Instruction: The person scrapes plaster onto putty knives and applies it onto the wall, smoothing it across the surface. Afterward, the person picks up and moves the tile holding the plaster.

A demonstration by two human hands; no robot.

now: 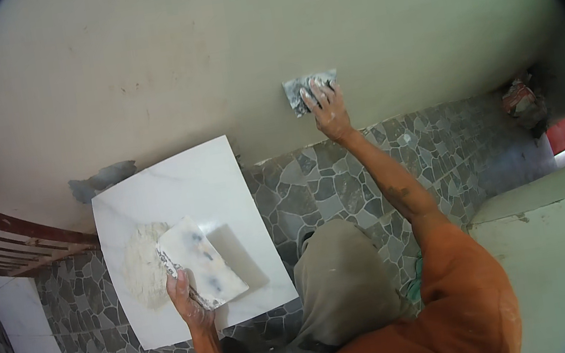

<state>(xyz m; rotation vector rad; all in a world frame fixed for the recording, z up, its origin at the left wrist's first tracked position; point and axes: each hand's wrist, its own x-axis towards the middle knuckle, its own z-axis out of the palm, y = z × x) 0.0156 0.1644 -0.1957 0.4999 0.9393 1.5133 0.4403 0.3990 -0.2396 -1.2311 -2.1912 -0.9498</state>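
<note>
In my left hand (186, 300) is a flat, rectangular pale plate (208, 255), its near-left edge crusted with white putty. My fingers close on that edge and hold the plate over a large white tile (252, 217). On the tile, left of the plate, spreads a patch of cream putty (137, 262). My right arm reaches ahead, and my right hand (330, 113) presses a putty-smeared rectangular scraper blade (295, 94) flat to the pale wall (249, 44). White putty coats the fingers of that hand, which lie across the blade.
A grey patch (104, 180) marks the wall beyond the tile. A reddish-brown slatted piece (18, 246) stands at the left. Stone-patterned flooring (334, 187) runs along the wall toward a crumpled bag (523, 103) at the far right. A pale ledge (554, 210) is on the right.
</note>
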